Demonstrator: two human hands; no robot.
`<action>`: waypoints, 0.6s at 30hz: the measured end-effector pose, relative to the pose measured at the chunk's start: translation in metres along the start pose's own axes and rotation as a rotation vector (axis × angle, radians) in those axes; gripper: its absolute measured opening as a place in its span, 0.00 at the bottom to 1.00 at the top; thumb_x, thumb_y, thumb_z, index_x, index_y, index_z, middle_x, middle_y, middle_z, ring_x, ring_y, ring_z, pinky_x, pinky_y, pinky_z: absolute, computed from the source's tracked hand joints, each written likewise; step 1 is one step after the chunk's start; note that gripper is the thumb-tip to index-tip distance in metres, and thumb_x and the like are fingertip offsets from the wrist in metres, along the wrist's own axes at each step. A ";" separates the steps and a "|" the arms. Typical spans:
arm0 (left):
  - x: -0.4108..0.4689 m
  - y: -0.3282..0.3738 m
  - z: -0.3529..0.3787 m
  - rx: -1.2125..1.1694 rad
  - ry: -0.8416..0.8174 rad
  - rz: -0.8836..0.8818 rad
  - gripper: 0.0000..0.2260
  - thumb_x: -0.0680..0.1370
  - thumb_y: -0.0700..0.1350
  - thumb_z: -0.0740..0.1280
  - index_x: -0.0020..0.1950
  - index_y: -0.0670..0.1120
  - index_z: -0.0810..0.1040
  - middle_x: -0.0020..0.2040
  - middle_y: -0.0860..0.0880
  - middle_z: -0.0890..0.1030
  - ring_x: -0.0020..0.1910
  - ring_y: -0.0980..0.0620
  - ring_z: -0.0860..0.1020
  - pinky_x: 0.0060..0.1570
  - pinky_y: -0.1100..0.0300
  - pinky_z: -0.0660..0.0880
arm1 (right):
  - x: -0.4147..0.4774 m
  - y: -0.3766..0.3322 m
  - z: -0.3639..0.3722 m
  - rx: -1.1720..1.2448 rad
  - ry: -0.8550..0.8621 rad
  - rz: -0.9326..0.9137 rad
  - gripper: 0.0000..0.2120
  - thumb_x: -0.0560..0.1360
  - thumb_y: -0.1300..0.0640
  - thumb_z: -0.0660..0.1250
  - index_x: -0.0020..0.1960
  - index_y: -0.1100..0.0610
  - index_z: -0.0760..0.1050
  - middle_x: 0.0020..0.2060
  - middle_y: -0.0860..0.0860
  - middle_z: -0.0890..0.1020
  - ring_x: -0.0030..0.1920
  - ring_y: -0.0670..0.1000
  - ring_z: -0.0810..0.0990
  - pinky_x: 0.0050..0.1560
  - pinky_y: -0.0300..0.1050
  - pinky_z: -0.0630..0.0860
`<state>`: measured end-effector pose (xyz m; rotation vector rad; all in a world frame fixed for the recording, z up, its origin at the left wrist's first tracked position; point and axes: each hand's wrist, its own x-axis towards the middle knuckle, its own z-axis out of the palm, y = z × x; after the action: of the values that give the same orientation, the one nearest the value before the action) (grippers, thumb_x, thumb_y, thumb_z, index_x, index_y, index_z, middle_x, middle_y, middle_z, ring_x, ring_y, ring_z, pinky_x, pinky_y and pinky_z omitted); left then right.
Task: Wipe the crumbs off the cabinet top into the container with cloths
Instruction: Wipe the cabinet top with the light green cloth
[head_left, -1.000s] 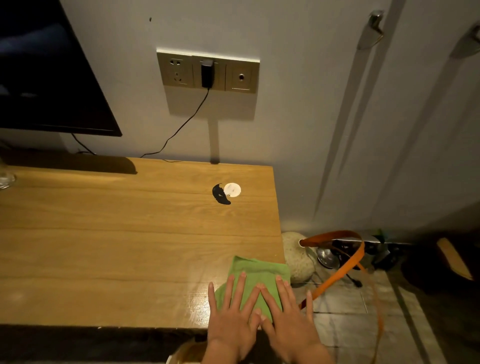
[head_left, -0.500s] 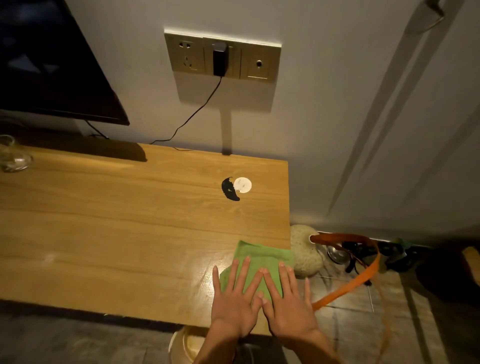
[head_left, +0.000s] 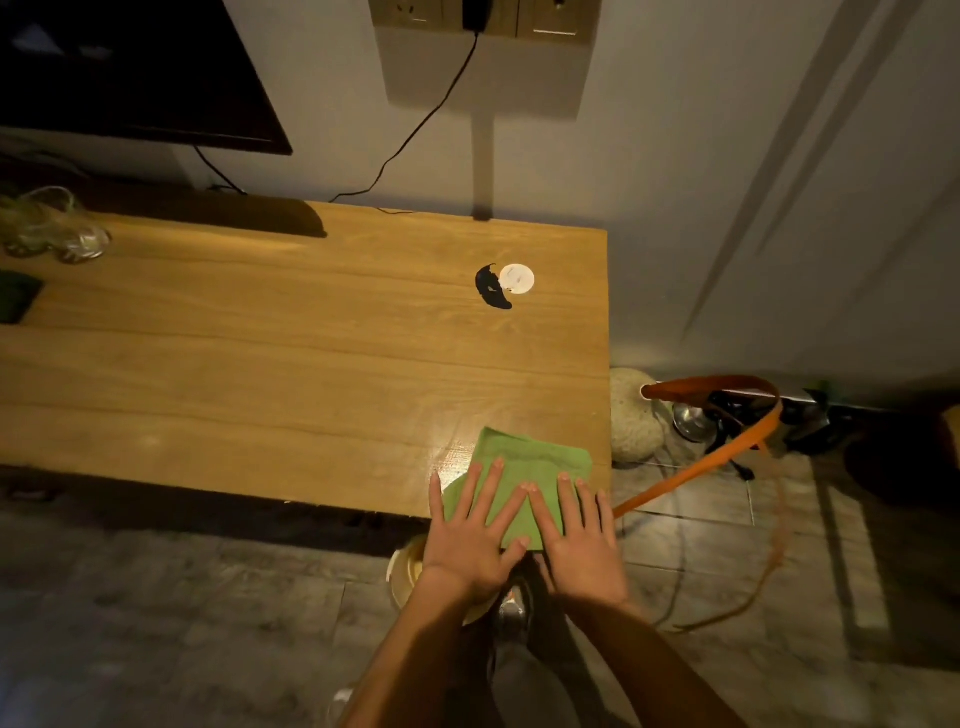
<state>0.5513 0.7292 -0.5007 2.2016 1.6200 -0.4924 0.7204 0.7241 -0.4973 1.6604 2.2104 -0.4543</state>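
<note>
Green cloth (head_left: 524, 462), wood-grained tan cabinet top (head_left: 291, 364), pale yellowish container (head_left: 402, 571), orange strap (head_left: 727, 447).

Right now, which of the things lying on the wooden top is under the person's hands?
The green cloth, at the near right corner, with both hands spread flat on it. The white disc and black scrap lie farther back, untouched; the glassware stands far left.

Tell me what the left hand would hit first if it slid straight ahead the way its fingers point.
The left hand lies flat on the green cloth, fingers aimed toward the wall. Beyond the cloth lies bare cabinet top; the white disc and black patch look nearest its line, though possibly slightly right.
</note>
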 end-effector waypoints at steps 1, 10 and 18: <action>-0.003 -0.005 0.004 0.025 -0.007 0.015 0.34 0.77 0.70 0.41 0.73 0.60 0.25 0.74 0.48 0.22 0.73 0.44 0.24 0.66 0.28 0.33 | -0.004 -0.009 0.000 -0.004 0.003 0.015 0.41 0.80 0.45 0.60 0.78 0.46 0.32 0.79 0.61 0.42 0.78 0.64 0.40 0.74 0.67 0.35; -0.091 -0.080 0.031 -0.098 -0.077 0.027 0.39 0.78 0.61 0.61 0.78 0.58 0.37 0.77 0.49 0.29 0.77 0.44 0.31 0.68 0.30 0.35 | -0.042 -0.133 -0.006 0.161 -0.069 0.101 0.32 0.80 0.47 0.56 0.80 0.44 0.46 0.80 0.57 0.48 0.79 0.60 0.43 0.75 0.63 0.39; -0.220 -0.201 0.058 -0.553 -0.082 -0.103 0.17 0.79 0.50 0.61 0.67 0.52 0.73 0.67 0.48 0.75 0.65 0.47 0.73 0.64 0.52 0.71 | -0.064 -0.298 -0.012 0.295 -0.315 -0.036 0.16 0.79 0.52 0.57 0.58 0.59 0.77 0.59 0.60 0.79 0.59 0.60 0.76 0.59 0.51 0.72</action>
<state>0.2930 0.5739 -0.4619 1.6757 1.5945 -0.1308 0.4491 0.5950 -0.4425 1.5565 2.0145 -1.0184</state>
